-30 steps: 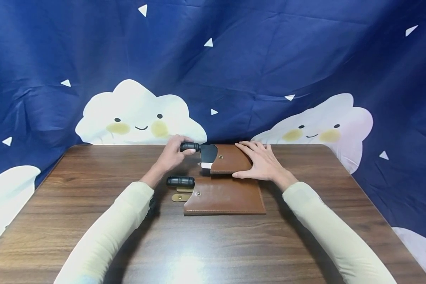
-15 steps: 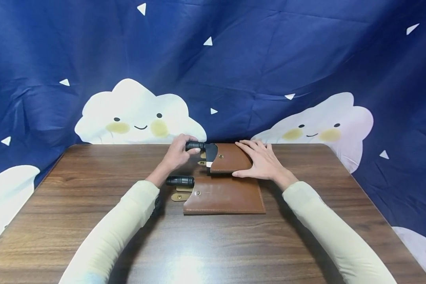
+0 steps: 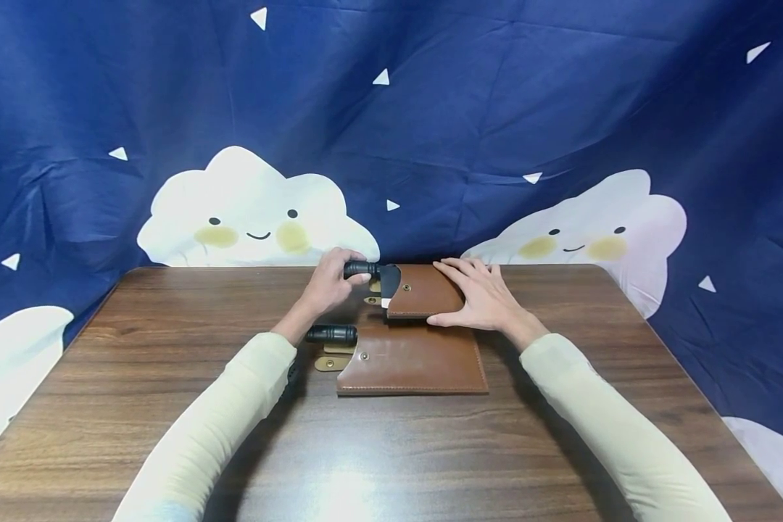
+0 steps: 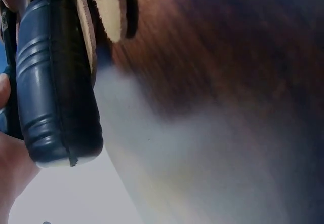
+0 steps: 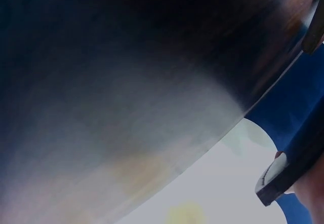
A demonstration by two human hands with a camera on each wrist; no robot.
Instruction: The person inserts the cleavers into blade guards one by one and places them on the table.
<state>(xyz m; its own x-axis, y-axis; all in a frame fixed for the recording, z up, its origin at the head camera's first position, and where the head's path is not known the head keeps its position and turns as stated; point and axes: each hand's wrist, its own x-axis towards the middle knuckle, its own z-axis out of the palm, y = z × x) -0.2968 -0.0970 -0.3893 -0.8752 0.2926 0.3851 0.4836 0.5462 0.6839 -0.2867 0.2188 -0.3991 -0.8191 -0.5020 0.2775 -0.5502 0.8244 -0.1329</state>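
Observation:
My left hand [image 3: 333, 279] grips the black ridged handle [image 3: 360, 269] of a cleaver near the table's far edge. Its dark blade [image 3: 389, 281] shows only as a short strip, the rest hidden inside a brown leather sheath [image 3: 417, 290]. My right hand [image 3: 479, 293] holds that sheath across its right end, thumb at the near edge and fingers at the far one. Closer to me lies a second, larger brown sheath [image 3: 411, 359] with another black handle [image 3: 331, 333] sticking out on the left. This nearer handle [image 4: 58, 82] looms large in the left wrist view.
Tan snap straps [image 3: 329, 363] stick out left of the nearer sheath, and a smaller strap [image 3: 373, 300] shows by the far one. Everything rests on a brown wooden table [image 3: 170, 348]. Behind its far edge hangs a blue curtain [image 3: 431, 109] with white clouds.
My left hand has moved right with the handle, and more of the blade has slid into the far sheath. Straps beside it now show. My right hand has stayed in place.

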